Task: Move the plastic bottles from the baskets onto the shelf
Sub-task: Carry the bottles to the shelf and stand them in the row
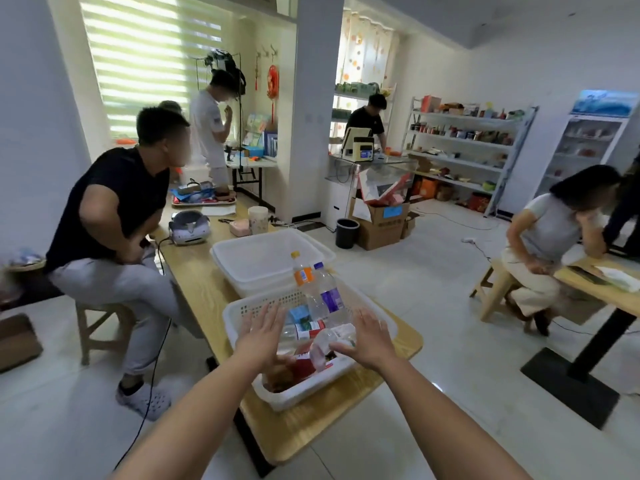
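Note:
A white perforated basket (242,311) stands on the near end of a wooden table (201,292). Several plastic bottles lie piled in it, among them an orange-capped orange bottle (302,271), a clear bottle with a purple label (327,292) and a red-labelled one (306,329). My left hand (261,336) hovers over the basket's left side with its fingers spread straight, holding nothing. Over the right side my right hand (367,339) is open too, its fingers near a crumpled clear bottle (322,348). The white shelf (464,140) with goods stands against the far wall.
Two stacked white tubs (256,251) sit behind the basket. A seated person (114,216) is close on the table's left. Another person sits at a second table (602,289) on the right. Cardboard boxes (381,223) and a black bin (346,233) stand on the tiled floor towards the shelf.

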